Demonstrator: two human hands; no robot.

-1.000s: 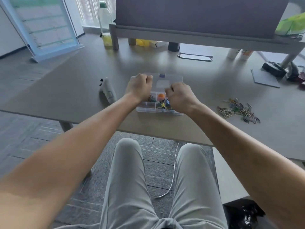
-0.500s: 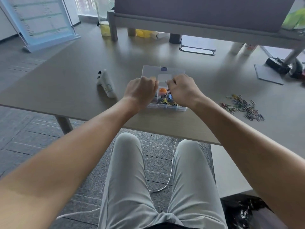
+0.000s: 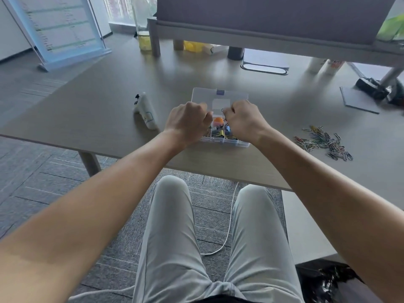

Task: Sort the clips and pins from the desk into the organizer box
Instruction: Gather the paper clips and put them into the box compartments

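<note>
A clear plastic organizer box (image 3: 219,95) sits near the desk's front edge, with colourful clips (image 3: 220,127) in its near compartments. My left hand (image 3: 188,121) lies over the box's left side with its fingers curled at the left wall; what is under them is hidden. My right hand (image 3: 242,121) hovers over the box's right half and pinches a small dark clip (image 3: 223,110) above the middle compartments. A loose pile of coloured paper clips (image 3: 323,143) lies on the desk to the right, apart from both hands.
A white controller (image 3: 145,111) lies left of the box. Further back are a riser shelf (image 3: 262,33), a bottle (image 3: 143,29), a grey pad (image 3: 358,99) and black items (image 3: 371,87) at the right. A white cable (image 3: 229,226) hangs below the desk edge by my knees.
Both hands have slid a little toward the near half of the box and closer together. The paper clip pile has not moved.
</note>
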